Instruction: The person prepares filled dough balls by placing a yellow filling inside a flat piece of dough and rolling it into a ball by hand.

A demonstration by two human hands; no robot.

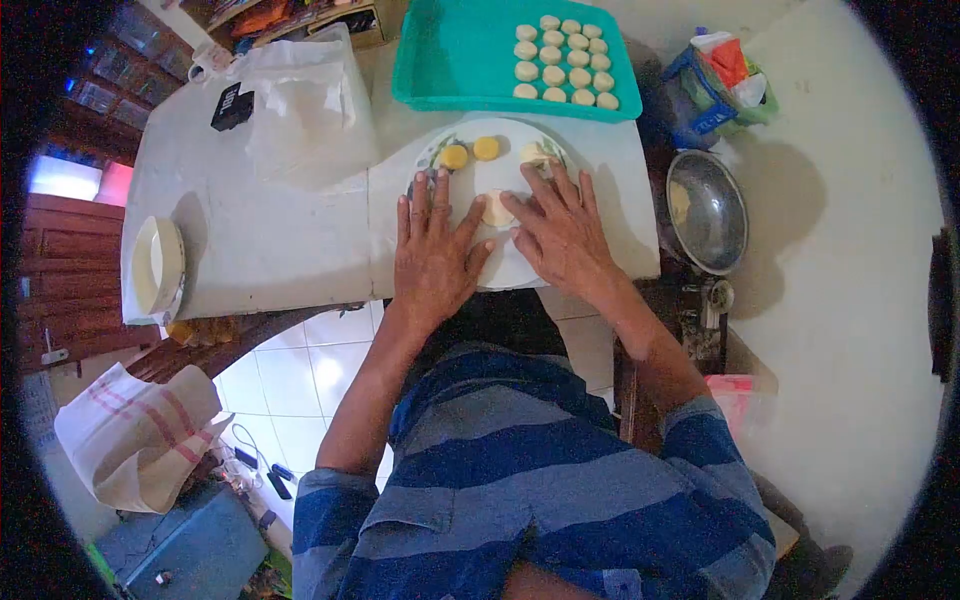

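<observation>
A pale flattened dough piece point(497, 210) lies on the white plate point(460, 262) with a leafy rim pattern. My left hand point(435, 245) rests on the plate's left part, fingers spread, its index fingertip at the dough's left edge. From the right, my right hand point(565, 230) touches the dough's other edge, its fingers apart. Two yellow balls, one point(454, 156) beside the other point(486, 148), sit near the plate's far rim. Another pale dough lump point(534, 153) lies just beyond my right fingertips.
Behind the plate, a green tray point(455, 50) holds several pale round pieces point(552, 75). A metal bowl point(708, 212) is at the right. On the left are a plastic bag point(310, 115), a black box point(232, 106) and a white round container point(160, 265).
</observation>
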